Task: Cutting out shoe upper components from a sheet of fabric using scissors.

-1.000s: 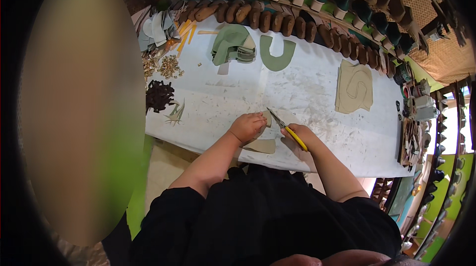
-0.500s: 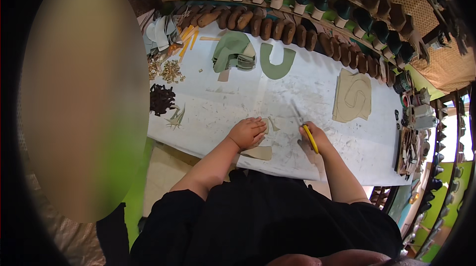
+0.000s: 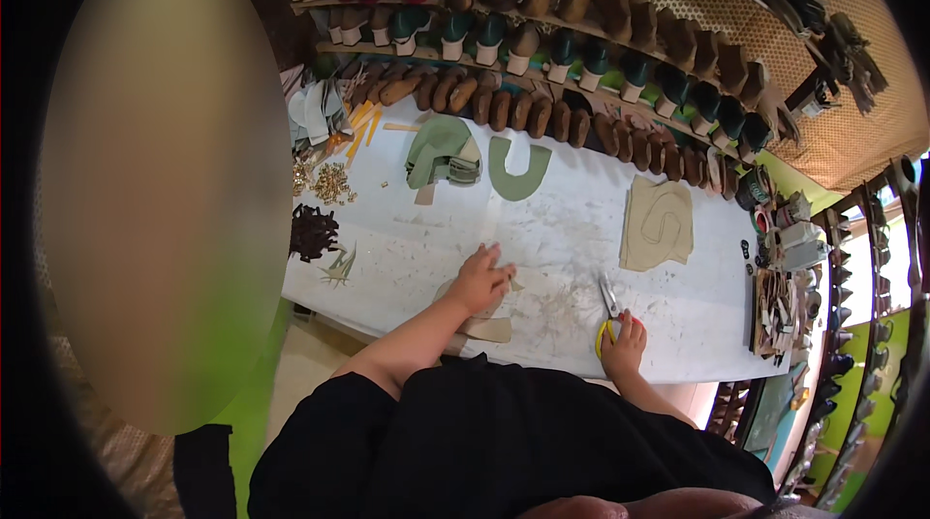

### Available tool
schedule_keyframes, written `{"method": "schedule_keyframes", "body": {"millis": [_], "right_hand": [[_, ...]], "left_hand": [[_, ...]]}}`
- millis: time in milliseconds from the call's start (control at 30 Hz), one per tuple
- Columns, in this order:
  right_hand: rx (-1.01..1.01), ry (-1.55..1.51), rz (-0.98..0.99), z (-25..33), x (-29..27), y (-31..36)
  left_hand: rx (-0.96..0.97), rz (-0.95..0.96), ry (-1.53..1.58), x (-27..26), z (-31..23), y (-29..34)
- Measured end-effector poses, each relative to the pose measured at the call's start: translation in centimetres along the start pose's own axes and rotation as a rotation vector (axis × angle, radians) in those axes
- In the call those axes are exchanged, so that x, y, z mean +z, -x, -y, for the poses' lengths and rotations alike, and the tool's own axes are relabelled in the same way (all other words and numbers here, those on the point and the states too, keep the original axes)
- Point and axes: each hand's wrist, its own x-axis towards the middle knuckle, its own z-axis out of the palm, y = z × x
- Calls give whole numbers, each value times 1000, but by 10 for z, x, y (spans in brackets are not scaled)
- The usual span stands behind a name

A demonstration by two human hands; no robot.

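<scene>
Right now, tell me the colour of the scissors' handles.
Yellow on what shows of the scissors' handles; the head view shows it best.

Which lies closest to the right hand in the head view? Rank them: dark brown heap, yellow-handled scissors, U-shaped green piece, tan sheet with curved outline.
1. Yellow-handled scissors: in the right hand.
2. Tan sheet with curved outline: beyond it.
3. U-shaped green piece: beyond, leftward.
4. Dark brown heap: far left.

No writing seems readable from this view.
</scene>
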Motion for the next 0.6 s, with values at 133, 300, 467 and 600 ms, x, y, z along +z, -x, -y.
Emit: {"method": "schedule_keyframes", "body": {"millis": [133,300,467,600], "right_hand": [[41,-98,61,0,1,4],[36,-124,41,0,-3,4],[36,-113,22,0,-2,4],[26,-111,20,1,-2,1]], "left_hand": [[100,193,-277,-5,-20,-20],[136,155,-279,-2,-14,-32],[35,5,-227,-13,4,-32],[13,24,-186,-23,1,-26]]}}
